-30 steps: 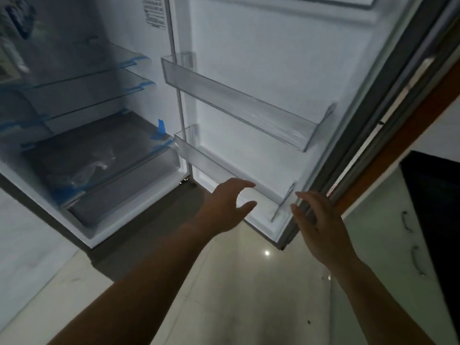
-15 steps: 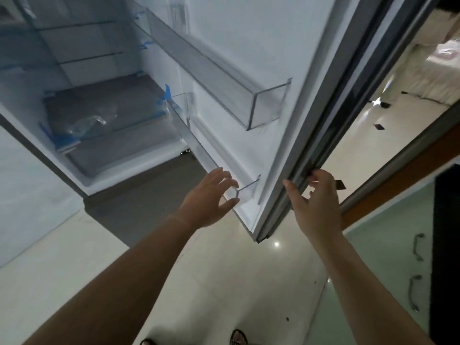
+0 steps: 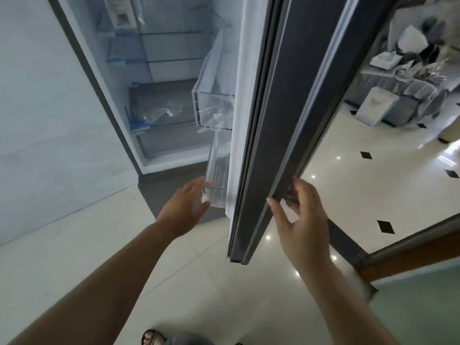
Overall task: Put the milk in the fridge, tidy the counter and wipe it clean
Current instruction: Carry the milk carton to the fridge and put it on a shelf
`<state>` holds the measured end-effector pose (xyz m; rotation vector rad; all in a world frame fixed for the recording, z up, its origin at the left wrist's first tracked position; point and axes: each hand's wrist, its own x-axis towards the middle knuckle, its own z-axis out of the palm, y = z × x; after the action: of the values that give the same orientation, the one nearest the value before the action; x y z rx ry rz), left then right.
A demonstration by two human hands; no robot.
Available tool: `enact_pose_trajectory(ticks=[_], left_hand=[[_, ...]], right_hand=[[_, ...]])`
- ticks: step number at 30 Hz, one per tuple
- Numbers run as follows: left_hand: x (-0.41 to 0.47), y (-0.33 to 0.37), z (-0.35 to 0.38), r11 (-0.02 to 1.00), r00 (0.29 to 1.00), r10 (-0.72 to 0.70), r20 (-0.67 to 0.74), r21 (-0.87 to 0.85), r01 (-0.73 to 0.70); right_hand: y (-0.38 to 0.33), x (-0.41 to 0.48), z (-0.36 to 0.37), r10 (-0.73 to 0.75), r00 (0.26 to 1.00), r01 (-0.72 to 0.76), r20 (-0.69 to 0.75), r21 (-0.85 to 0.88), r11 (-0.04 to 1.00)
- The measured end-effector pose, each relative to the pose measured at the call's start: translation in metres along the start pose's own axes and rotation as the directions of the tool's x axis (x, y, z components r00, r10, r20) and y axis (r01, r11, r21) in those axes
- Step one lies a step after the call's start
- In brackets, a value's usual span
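Observation:
The fridge stands open ahead, with glass shelves and a grey drawer low inside. No milk is in view. Its dark door is seen almost edge-on, swung partway toward the cabinet. Two clear door bins hang on its inner side, an upper one and a lower one. My left hand is open, its fingertips at the near corner of the lower bin. My right hand grips the door's outer edge, fingers on the dark face, thumb on the near side.
A pale wall runs left of the fridge. Glossy tiled floor lies below. On the right a wood-framed doorway leads to a cluttered room. A pale green cabinet sits at bottom right. My sandalled foot shows at the bottom edge.
The door has swung from wide open toward the fridge, now almost edge-on. My right hand stayed on its edge and my left hand followed beside the lower bin.

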<state>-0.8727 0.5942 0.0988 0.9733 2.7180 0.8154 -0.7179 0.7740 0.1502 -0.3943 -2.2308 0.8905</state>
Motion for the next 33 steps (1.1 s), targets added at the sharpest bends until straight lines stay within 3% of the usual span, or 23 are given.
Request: enact_pose_trajectory(ticks=[4,8,14,22,25,30,33], left_hand=[[-0.021,-0.03,-0.031,0.992,0.992,-0.124,-0.034,0.015,0.124],[-0.032,-0.063,-0.07,0.978,0.973,-0.196,-0.118,0.051,0.204],[-0.023,-0.12,-0.129,0.981,0.954,-0.184,-0.235,0.01,0.192],[0.023,-0.178,-0.194,0.985,0.949,-0.167,-0.266,0.004,0.174],[0.045,-0.189,-0.213,0.976,0.937,-0.211,-0.278,-0.106,0.188],[0.086,-0.191,-0.244,0.883,0.901,-0.275,-0.336,-0.459,0.098],[0.112,-0.193,-0.254,0.846,0.86,-0.305,-0.41,-0.531,0.047]], right_hand=[[-0.028,0.01,0.042,-0.077,0.988,0.068,0.132,0.078,0.995],[-0.057,0.023,0.089,-0.165,0.976,0.15,0.14,0.11,0.983],[-0.099,0.049,0.165,-0.26,0.956,0.252,0.138,0.068,0.965],[-0.143,0.115,0.248,-0.285,0.954,0.283,0.092,0.032,0.959],[-0.154,0.152,0.273,-0.302,0.948,0.304,0.098,-0.005,0.953],[-0.165,0.216,0.303,-0.367,0.93,0.368,0.03,-0.09,0.926],[-0.169,0.239,0.322,-0.406,0.914,0.405,0.015,-0.124,0.906]])
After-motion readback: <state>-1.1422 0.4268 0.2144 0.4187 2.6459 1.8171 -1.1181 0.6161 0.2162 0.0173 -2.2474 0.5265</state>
